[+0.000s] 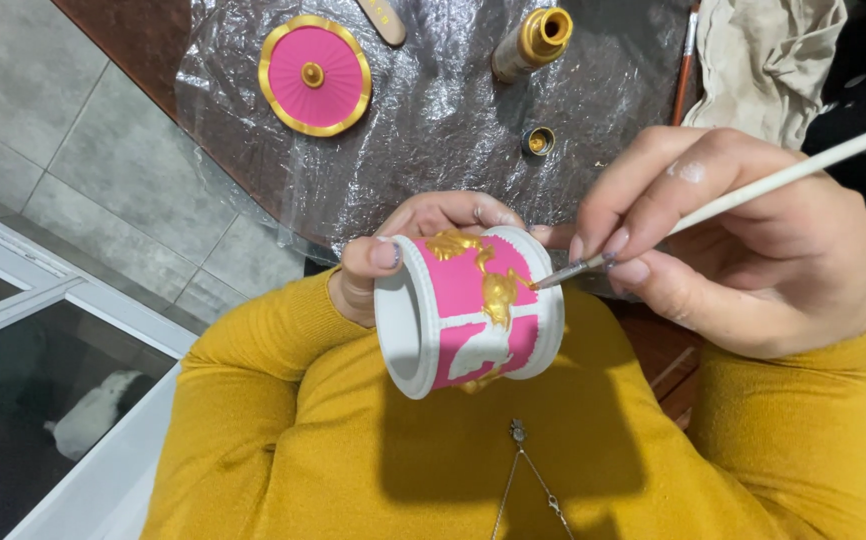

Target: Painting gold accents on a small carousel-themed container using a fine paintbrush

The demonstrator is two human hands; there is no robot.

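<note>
My left hand (408, 245) grips a round pink and white pot (468, 310), tipped on its side, with raised figures partly painted gold. My right hand (728, 235) pinches a thin white-handled paintbrush (753, 185); its gold-tipped bristles touch the pot's upper rim by a gold figure. Both arms wear mustard yellow sleeves, and the pot hovers above my lap.
A crinkled plastic sheet (433, 110) covers the dark table. On it lie a pink lid with gold rim (314, 74), an open gold paint bottle (533, 42), its small cap (538, 141), a second brush (685, 60) and a beige cloth (768, 55). Grey floor tiles (73, 150) at left.
</note>
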